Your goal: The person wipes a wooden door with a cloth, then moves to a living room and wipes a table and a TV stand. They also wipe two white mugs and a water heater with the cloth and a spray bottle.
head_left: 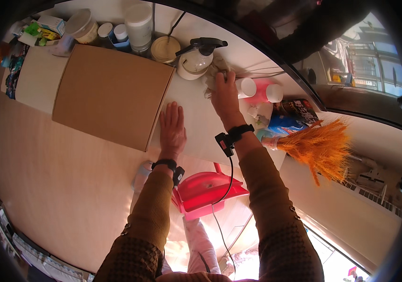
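My left hand (pixel 173 131) lies flat with its fingers stretched out on the white cabinet top (pixel 194 110). It rests just right of a large brown cardboard box (pixel 114 94). Farther forward, my right hand (pixel 227 96) is closed on a crumpled greyish cloth (pixel 208 82), pressed against the same surface. Left of the cloth stands a clear spray bottle (pixel 195 63) with a black trigger head. White-capped containers (pixel 246 88), one with a pink body, are close to the right hand's other side.
Jars and tubs (pixel 139 28) line the back edge, with a round lidded tin (pixel 165 49) among them. Orange dried stalks (pixel 321 145) and packets (pixel 295 113) fill the right end. A large dark screen (pixel 276 37) looms behind. A red dustpan (pixel 208 192) is below my forearms.
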Demonstrator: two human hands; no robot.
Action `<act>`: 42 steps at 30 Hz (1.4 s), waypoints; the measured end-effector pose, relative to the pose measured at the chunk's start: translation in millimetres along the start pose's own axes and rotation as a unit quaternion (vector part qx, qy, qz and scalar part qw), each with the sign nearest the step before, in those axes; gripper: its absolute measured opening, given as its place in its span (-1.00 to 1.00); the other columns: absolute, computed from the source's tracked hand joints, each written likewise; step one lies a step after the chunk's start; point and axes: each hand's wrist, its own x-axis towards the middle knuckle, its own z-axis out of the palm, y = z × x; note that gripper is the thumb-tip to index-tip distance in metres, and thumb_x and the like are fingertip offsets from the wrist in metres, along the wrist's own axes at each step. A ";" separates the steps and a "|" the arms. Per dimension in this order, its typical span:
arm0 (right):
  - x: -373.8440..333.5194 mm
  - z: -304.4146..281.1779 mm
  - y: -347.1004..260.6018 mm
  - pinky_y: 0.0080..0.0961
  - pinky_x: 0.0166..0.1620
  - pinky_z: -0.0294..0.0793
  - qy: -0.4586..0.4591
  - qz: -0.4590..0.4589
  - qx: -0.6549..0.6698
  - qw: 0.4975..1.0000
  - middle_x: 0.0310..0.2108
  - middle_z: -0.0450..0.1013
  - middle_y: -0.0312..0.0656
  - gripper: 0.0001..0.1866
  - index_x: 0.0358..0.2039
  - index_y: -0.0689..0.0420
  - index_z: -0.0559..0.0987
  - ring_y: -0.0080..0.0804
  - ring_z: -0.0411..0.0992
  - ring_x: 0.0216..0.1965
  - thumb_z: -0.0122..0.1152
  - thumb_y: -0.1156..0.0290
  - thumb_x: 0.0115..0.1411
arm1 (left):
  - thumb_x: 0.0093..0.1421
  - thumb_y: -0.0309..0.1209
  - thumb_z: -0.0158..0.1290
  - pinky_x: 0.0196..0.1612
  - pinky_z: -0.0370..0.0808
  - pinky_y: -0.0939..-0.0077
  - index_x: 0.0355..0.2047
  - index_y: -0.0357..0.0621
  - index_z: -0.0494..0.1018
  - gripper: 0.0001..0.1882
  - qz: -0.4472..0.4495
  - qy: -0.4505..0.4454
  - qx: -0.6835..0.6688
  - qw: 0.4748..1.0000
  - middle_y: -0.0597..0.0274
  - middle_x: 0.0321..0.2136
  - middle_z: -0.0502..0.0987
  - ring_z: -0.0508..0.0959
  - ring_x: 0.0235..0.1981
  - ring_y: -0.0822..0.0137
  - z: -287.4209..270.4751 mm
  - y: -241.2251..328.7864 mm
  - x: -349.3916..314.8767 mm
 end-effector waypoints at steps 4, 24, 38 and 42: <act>-1.4 -6.7 -2.2 -0.08 -0.21 0.59 -0.006 0.007 -0.047 0.999 -0.06 0.29 0.04 -0.60 -0.06 0.11 0.38 0.12 0.48 -0.16 0.26 0.56 0.08 | 0.17 -0.49 0.06 0.45 -0.03 -0.20 0.37 -0.27 0.14 -0.26 0.014 0.032 0.004 0.999 -0.08 0.44 0.08 0.04 0.47 -0.07 2.7 -0.8 -0.4; -3.6 -12.4 -15.3 -0.17 -0.13 0.56 0.018 0.020 -0.073 0.997 0.09 0.39 0.04 -0.52 0.05 0.13 0.48 0.06 0.51 -0.12 0.27 0.52 0.06 | 0.17 -0.50 0.06 0.45 -0.01 -0.14 0.39 -0.23 0.11 -0.24 0.010 0.024 0.036 0.999 -0.05 0.43 0.09 0.05 0.47 -0.05 0.7 2.1 1.0; -223.3 -132.0 -43.5 -0.46 -0.05 0.53 -0.133 0.301 0.553 0.765 -0.20 0.58 -0.21 -0.61 0.01 0.30 0.53 -0.47 0.52 -0.20 0.35 0.43 0.20 | 0.13 -0.62 0.08 0.29 0.25 -0.15 0.25 -0.23 0.27 -0.37 0.098 0.052 -0.004 0.994 -0.11 0.32 0.22 0.27 0.33 -0.08 -8.6 16.3 8.5; -285.3 -164.6 -14.3 -0.40 0.10 0.45 -0.123 0.360 0.683 0.623 -0.05 0.55 -0.19 -0.65 0.01 0.30 0.54 -0.42 0.49 -0.03 0.24 0.37 0.28 | 0.17 -0.59 0.08 0.15 0.42 0.03 0.16 -0.23 0.36 -0.50 0.134 0.035 -0.288 0.947 -0.08 0.09 0.43 0.47 0.09 -0.10 1.4 91.5 32.5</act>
